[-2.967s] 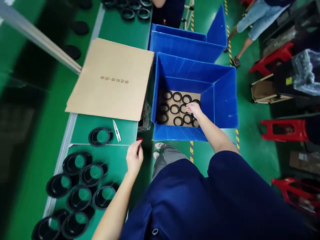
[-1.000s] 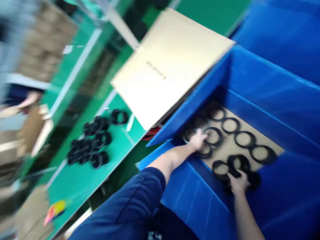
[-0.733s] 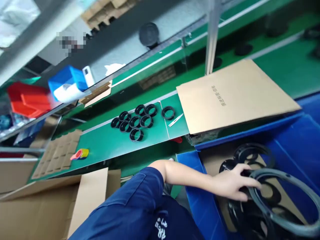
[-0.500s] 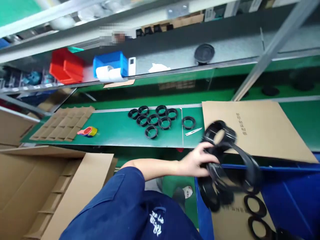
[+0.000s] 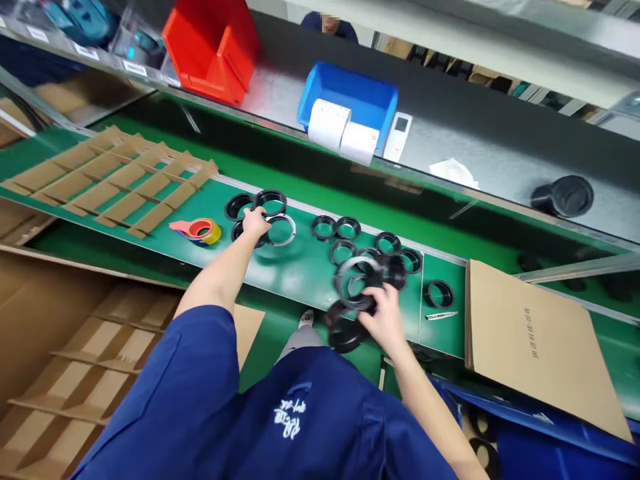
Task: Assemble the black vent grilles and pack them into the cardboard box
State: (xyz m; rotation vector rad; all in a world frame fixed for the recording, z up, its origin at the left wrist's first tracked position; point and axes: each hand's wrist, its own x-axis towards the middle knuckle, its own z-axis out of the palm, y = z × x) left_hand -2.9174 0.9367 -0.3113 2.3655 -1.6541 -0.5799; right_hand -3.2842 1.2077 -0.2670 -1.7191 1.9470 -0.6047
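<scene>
Head view: left hand [image 5: 256,220] touches black rings [image 5: 270,200]; right hand [image 5: 383,317] apparently grips several rings [image 5: 357,280].

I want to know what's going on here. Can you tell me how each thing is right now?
Left hand: fingers on black rings lying on the green table.
Right hand: shut on a bunch of rings, lifted.
Tape roll: lying flat.
Cardboard sheet: lying flat.
Red bin: tilted on the shelf.

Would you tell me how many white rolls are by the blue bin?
2. The left white roll lies at the front of the blue bin; the right white roll sits right beside it. Any inside the bin would be hidden.
</scene>
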